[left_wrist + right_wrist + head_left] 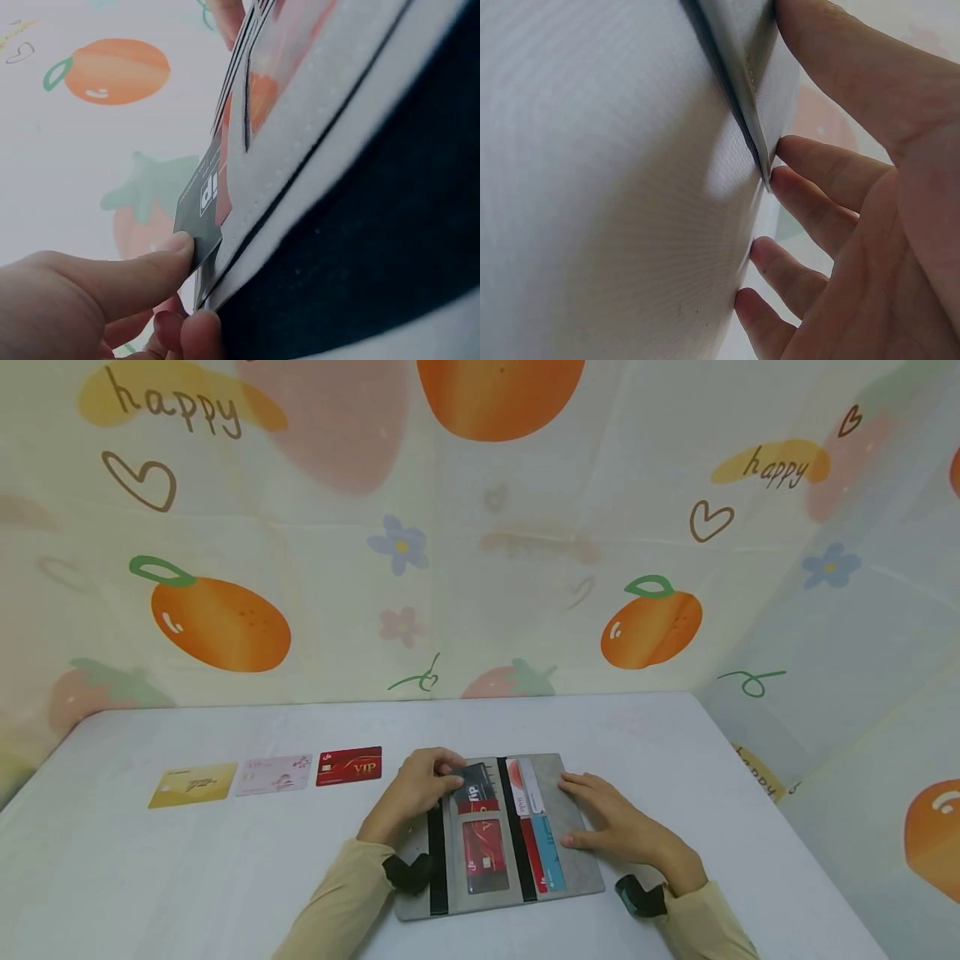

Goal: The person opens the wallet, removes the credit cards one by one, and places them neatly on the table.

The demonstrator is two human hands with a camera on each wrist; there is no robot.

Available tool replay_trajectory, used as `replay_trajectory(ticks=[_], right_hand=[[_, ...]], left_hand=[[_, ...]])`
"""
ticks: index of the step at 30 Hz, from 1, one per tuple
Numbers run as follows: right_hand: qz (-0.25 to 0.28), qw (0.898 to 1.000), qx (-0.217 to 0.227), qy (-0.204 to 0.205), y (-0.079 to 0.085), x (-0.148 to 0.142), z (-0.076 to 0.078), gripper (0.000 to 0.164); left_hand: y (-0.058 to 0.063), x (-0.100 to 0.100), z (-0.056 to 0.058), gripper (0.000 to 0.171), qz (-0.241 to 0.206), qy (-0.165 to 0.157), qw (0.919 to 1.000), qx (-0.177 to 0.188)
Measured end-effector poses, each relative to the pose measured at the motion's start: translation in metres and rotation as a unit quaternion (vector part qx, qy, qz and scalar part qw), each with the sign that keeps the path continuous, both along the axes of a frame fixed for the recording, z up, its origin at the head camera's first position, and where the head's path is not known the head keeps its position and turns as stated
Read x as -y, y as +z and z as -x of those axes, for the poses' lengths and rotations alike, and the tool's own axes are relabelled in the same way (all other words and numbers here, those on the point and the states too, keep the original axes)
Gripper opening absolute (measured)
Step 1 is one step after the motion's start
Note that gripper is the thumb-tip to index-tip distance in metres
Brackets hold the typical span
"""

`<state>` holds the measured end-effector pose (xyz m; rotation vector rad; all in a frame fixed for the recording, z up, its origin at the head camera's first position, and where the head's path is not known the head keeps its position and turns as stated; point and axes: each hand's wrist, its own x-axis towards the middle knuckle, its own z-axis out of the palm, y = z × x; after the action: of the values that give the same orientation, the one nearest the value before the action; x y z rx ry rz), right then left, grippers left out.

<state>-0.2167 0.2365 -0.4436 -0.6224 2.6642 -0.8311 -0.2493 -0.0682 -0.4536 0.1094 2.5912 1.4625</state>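
A grey card wallet (519, 827) lies spread open on the white table. My left hand (411, 789) is at its upper left, the thumb on a black VIP card (474, 783) and the fingers at the wallet's edge. In the left wrist view that black card (204, 202) stands partly out of its slot under the thumb. A red card (484, 846) sits in the clear pocket below. My right hand (622, 822) rests along the wallet's right side with spread, fairly straight fingers; the right wrist view shows fingertips (786, 174) at its edge.
Left of the wallet, a gold card (193, 785), a pale pink card (273, 775) and a red VIP card (349, 766) lie in a row. Several cards, among them a blue one (550, 852), fill the wallet's right-hand slots. A printed cloth (337, 610) hangs behind the table.
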Motion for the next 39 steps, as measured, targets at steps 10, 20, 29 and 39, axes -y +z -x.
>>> replay_trajectory(ticks=[10,20,29,39], right_hand=[[0.004,1.0,0.004,-0.002,0.0007,-0.0003,-0.0011,0.083],[0.005,1.0,0.003,-0.003,0.0016,-0.0005,-0.0017,0.083],[0.004,1.0,0.003,-0.004,0.0006,-0.0006,-0.001,0.083],[0.005,1.0,0.003,-0.003,0.0004,-0.0008,-0.0002,0.083]], left_hand=[[-0.0012,0.0014,0.0006,0.022,-0.019,-0.003,0.9998,0.0],[-0.0081,0.0036,0.0033,0.021,-0.049,0.015,0.9983,-0.028],[-0.0076,0.0049,0.0019,0.022,-0.073,0.032,0.996,-0.039],[-0.004,0.0056,0.002,0.025,-0.093,0.058,0.9933,-0.039]])
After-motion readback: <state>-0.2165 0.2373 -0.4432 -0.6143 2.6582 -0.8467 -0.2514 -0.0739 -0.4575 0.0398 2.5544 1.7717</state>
